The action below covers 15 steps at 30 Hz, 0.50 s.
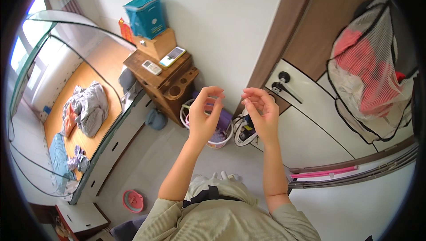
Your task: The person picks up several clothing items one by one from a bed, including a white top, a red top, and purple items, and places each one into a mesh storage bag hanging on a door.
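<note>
Both hands are raised in front of my body, level with each other and a short gap apart. My left hand is empty, its fingers curved and thumb held away from them. Likewise, my right hand has bent, parted fingers and holds nothing. Behind and below the left hand stands a white basket with purple things in it, partly hidden by that hand. Close to the right hand, beyond it, are shoes. Neither hand appears to touch anything.
A wooden cabinet carries a remote control, a phone, a wooden box and a teal bag. At right, a mesh bag hangs by a door handle. A netted bed fills the left; a pink basin lies below.
</note>
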{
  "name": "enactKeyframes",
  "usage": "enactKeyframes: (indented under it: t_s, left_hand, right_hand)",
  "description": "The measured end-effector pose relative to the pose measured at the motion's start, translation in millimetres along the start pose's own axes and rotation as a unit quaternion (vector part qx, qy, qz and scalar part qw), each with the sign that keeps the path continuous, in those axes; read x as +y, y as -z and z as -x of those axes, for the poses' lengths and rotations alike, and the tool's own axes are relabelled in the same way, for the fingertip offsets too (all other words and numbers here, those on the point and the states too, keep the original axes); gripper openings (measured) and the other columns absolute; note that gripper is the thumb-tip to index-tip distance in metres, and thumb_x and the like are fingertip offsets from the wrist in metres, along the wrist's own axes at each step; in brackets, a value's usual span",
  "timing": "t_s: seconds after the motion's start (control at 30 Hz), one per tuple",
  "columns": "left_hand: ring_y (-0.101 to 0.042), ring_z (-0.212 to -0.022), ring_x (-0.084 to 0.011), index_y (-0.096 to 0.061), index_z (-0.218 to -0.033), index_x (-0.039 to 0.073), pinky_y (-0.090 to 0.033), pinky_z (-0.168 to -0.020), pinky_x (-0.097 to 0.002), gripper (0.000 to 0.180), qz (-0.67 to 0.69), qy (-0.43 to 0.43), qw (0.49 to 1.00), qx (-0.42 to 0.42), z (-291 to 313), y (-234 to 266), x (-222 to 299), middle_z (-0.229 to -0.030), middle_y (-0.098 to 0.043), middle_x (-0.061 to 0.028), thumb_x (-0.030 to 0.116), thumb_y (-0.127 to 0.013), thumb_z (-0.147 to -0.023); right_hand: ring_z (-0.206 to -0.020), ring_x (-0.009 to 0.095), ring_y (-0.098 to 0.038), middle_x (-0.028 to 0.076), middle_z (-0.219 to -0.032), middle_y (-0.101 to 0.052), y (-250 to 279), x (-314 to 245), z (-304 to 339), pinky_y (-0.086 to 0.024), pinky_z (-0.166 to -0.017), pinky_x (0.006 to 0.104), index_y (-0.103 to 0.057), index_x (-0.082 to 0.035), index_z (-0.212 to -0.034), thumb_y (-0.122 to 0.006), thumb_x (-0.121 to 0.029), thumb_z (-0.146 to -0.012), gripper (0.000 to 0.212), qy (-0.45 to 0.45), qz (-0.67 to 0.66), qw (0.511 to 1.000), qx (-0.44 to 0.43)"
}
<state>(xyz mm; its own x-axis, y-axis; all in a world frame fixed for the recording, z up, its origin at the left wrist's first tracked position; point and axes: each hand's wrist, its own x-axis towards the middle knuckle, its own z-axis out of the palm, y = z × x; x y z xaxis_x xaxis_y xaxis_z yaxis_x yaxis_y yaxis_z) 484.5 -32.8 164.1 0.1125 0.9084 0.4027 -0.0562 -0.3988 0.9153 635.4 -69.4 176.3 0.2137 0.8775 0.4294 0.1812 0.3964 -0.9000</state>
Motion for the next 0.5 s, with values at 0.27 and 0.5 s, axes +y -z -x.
enactKeyframes:
  t_s: [0.27,0.5]
  left_hand:
    - [-0.055,-0.070,-0.0082,-0.056,-0.098,0.003,-0.044,-0.059,-0.0204,0.017,-0.034,0.054,0.995,0.080,29.6,110.2,-15.9,-0.087,-0.060,-0.0027,0.000,-0.052,-0.082]
    - [-0.058,-0.072,-0.0105,-0.056,-0.099,0.003,-0.045,-0.062,-0.0217,0.018,-0.062,0.080,0.978,0.185,57.9,197.7,-21.2,-0.090,-0.060,-0.0043,0.001,-0.050,-0.083]
  right_hand:
    - [-0.077,0.009,-0.059,0.007,-0.088,-0.062,-114.9,18.2,13.5,-0.047,-0.071,0.0228,-0.058,-0.001,-0.104,-0.057,-0.002,-0.081,0.024,-0.047,-0.061,0.993,-0.089]
    - [-0.076,0.008,-0.058,0.004,-0.088,-0.061,-206.1,24.5,19.6,-0.046,-0.069,0.0224,-0.058,-0.003,-0.106,-0.057,-0.004,-0.081,0.025,-0.074,-0.089,0.971,-0.208]
